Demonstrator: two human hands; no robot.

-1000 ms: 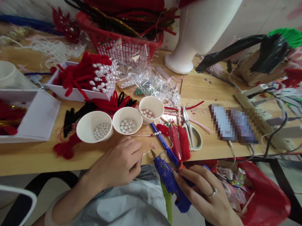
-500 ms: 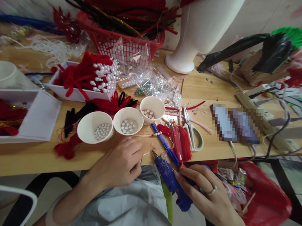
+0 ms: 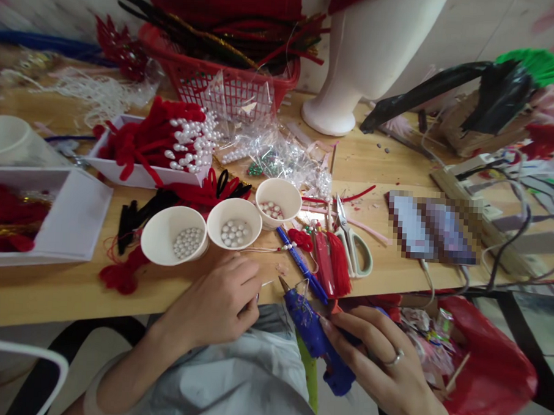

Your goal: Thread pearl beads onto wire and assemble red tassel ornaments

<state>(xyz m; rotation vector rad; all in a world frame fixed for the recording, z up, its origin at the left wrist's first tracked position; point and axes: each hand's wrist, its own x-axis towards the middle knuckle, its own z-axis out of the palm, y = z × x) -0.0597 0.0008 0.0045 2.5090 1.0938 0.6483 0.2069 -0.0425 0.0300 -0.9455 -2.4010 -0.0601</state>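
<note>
My right hand (image 3: 376,349) is closed around a blue hot glue gun (image 3: 306,322), whose metal nozzle points up and left over the table's front edge. My left hand (image 3: 227,300) is curled shut just left of the nozzle. A thin pale tip (image 3: 267,283) shows beside its fingers, apart from the nozzle; whatever else lies in that grip is hidden. Beyond the left hand stand three white paper cups: one with small pearl beads (image 3: 188,243), one with larger pearls (image 3: 233,233), one with white and reddish beads (image 3: 272,210). A blue pen (image 3: 302,263) lies by the gun.
Scissors (image 3: 349,238) and a red tassel (image 3: 339,265) lie right of the pen. White boxes (image 3: 81,214) hold red fuzzy pieces at left. At the back are a red basket (image 3: 186,75) and white stand (image 3: 331,106). Phones (image 3: 414,229) and a power strip (image 3: 469,210) are at right.
My right hand and the glue gun have shifted slightly down and right, and the nozzle sits a little farther from the thin tip. My left hand has barely moved.
</note>
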